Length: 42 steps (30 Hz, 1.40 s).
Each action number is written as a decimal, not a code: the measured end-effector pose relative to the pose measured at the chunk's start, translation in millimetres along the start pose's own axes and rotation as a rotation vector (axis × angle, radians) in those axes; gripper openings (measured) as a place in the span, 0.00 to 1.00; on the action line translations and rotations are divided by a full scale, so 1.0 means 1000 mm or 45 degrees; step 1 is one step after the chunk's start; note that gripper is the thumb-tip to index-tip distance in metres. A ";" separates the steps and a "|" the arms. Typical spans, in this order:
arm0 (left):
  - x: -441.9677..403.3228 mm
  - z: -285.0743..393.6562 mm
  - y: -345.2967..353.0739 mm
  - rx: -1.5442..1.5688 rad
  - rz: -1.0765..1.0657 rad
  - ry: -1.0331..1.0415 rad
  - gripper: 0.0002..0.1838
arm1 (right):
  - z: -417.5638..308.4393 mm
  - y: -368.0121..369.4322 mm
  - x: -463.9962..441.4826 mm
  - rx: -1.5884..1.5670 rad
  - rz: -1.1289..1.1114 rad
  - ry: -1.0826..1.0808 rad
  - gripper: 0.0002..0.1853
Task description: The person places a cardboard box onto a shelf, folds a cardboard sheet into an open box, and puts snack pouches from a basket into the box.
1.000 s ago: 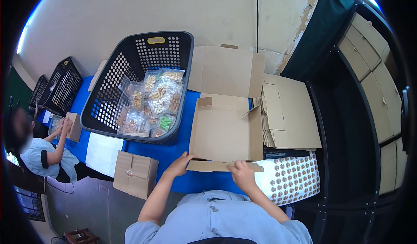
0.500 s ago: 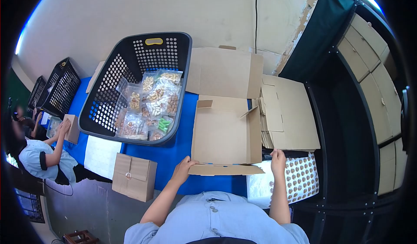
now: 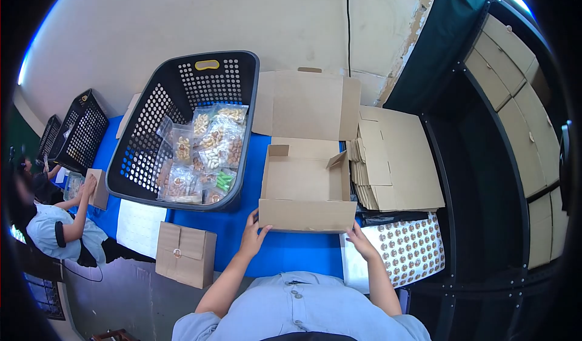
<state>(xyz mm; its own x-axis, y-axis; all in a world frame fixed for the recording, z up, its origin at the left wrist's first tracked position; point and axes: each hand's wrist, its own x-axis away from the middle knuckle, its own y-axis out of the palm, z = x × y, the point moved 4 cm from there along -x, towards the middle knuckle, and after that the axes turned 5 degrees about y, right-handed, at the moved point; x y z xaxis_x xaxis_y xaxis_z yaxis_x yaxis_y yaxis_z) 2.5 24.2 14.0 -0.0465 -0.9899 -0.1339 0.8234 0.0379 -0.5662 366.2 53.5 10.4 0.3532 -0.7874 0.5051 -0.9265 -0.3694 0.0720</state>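
Bench bears box, left hand and right hand at front corners, fingers parted (unclenched); even pressure should keep it square.

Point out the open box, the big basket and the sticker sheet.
Open box [image 3: 307, 174], head view: inside bottom.
Big basket [image 3: 177, 99], head view: inner wall.
Sticker sheet [image 3: 412, 247], head view: printed middle.

HEAD CAM OVER OPEN BOX

Cam's on wearer's head, just this side of box & above it, facing fwd + down. V. wide view, dark rounded edges. Wearer's shirt v. close, below box; wall beyond it; shelving to R of it.
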 end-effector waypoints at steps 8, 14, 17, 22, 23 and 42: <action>-0.009 0.044 -0.010 -0.320 0.168 -0.020 0.33 | -0.045 0.027 -0.001 0.741 0.702 -0.341 0.58; -0.031 0.056 0.012 -1.059 -0.229 0.357 0.23 | -0.044 0.065 -0.031 1.983 0.414 -0.803 0.30; -0.041 0.017 0.037 -0.865 -0.587 0.133 0.13 | -0.034 0.061 -0.055 1.790 0.208 -0.324 0.14; -0.032 0.015 0.036 -0.701 -0.497 0.133 0.10 | -0.016 0.051 -0.064 1.845 0.120 -0.254 0.10; -0.030 0.015 0.039 -0.700 -0.497 0.139 0.10 | -0.014 0.051 -0.062 1.850 0.109 -0.212 0.10; 0.033 0.041 0.036 -0.670 -0.577 0.014 0.15 | -0.024 0.074 0.002 1.566 -0.246 -0.051 0.22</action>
<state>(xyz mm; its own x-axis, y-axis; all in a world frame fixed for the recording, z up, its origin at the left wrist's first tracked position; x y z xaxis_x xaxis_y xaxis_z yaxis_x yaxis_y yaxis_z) 54.1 -12.6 23.0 -0.3289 -0.9224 0.2025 0.3375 -0.3151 -0.8870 295.0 36.7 37.0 0.4938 -0.6755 0.5475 -0.1306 -0.6801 -0.7214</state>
